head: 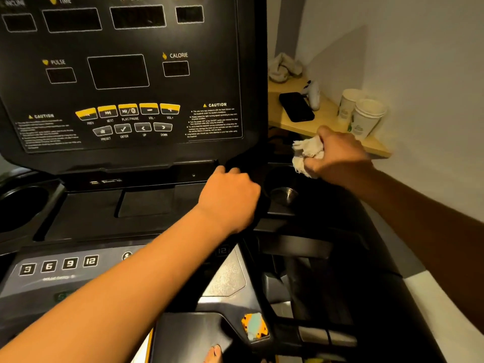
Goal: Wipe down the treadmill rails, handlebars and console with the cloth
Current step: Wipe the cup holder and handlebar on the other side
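The black treadmill console (117, 74) fills the upper left, with dark displays and yellow buttons. My right hand (337, 153) grips a bunched white cloth (306, 153) just above the right cup holder (282, 189), at the console's right edge. My left hand (230, 197) is curled around a black upright handlebar piece (258, 210) beside that cup holder, below the console's lower right corner. The lower panel with speed keys (57, 265) lies under my left forearm.
A wooden corner shelf (327, 121) to the right holds a black phone (296, 106), a white spray bottle (313, 94), stacked paper cups (364, 116) and another crumpled cloth (284, 66). A white wall stands close on the right. A second cup holder (23, 203) sits at the left.
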